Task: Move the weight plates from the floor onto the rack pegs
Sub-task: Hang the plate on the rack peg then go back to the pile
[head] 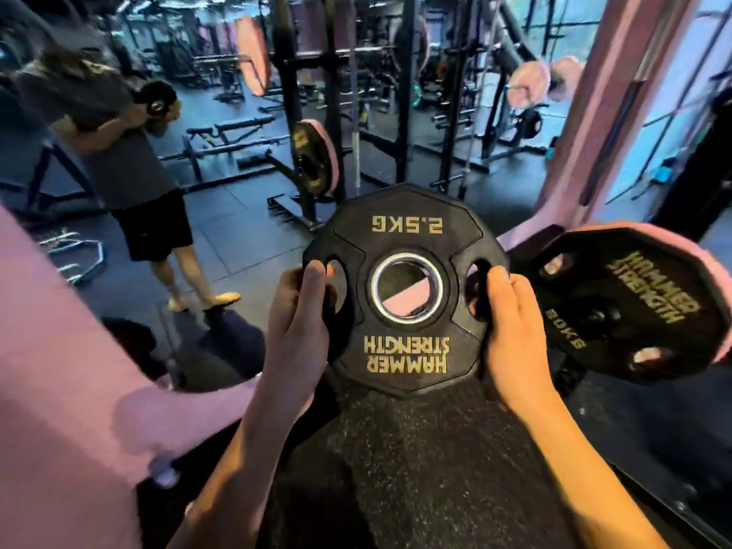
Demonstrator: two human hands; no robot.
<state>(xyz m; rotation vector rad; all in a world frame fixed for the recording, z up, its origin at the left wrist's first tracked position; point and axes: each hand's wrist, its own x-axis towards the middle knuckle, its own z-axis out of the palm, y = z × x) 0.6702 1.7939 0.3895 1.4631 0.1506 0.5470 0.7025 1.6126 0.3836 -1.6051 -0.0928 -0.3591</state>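
Plate (404,289) first: we are holding the small black disc up in front of us, clear of the floor, one hand at each side. Our left hand (299,311) is curling its fingers through the left slot, thumb lying on the face; our right hand (511,311) is doing the same at the right slot, so both are clamped on it. We are gripping it this way, we judge, to keep the disc square and its steel-ringed centre hole (408,289) free for a peg. Its surface is looking like matte rubber with a many-sided edge and raised gold lettering, upside down to us. Just to the right, a larger black plate (633,307) is sitting already on the rack, a pink one behind it. Beneath us, speckled rubber flooring (416,449) is showing. Further off to the left, another person (130,160) is standing among dark steel frames.
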